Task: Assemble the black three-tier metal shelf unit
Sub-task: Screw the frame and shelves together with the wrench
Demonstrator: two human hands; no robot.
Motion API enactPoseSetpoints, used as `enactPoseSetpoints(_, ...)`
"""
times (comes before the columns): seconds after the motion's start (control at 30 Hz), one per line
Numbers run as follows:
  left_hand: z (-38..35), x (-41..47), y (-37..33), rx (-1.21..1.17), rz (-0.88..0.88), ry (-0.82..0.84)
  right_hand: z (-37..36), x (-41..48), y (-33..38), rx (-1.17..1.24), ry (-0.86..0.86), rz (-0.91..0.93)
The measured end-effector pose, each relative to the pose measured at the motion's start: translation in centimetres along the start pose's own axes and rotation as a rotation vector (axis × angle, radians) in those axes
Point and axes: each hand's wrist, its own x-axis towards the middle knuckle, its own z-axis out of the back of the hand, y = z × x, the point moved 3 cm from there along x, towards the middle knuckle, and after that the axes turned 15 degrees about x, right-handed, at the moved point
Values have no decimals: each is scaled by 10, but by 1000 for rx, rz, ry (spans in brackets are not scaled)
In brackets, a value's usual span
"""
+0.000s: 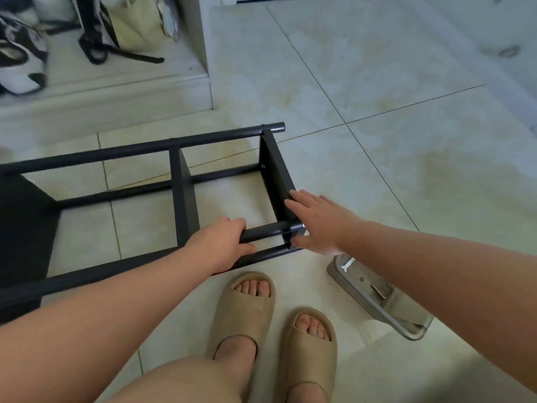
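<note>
Item: black three-tier metal shelf unit [184, 196], lying on its side on the pale tiled floor [377, 141] directly ahead of the person's feet, its four round poles running left to right and its panels standing on edge between them; it is judged to be laid down this way so that the joints at the pole ends can be reached from above. Components: end panel [276, 173] at the right, with a fixing visible on its face; middle panel about halfway along; third panel [23, 228] at the far left, largely cut off by the frame edge. Left hand [223, 242]: fingers curled round the upper near pole [270, 229], just left of the end panel, apparently to steady or lift the frame. Right hand [316, 222]: flat, fingers straight, spread against the outer face of the end panel at its near corner, thumb below the pole end; the hold suggests pressing the panel home against the pull of the other hand, or bracing to tip the unit upright; which of the two cannot be told. Accessory: clear plastic tray [374, 295] holding small metal parts, on the floor just right of the feet, kept within reach. Also present: tan slide sandals [247, 309] on the person's feet; bags [136, 24] on a raised step [116, 91] at upper left. Condition: frame appears largely assembled.
</note>
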Motion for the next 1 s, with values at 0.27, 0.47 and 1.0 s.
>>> enactPoseSetpoints(0.27,87,-28,-1,1,-85,-341,51,-44,26,59,-235,-27)
enactPoseSetpoints(0.47,111,-34,1,83,-5,-344,63,-47,38,116,-347,-54)
enactPoseSetpoints(1.0,136,25,28,180,395,-348,84,43,39,209,-454,-53)
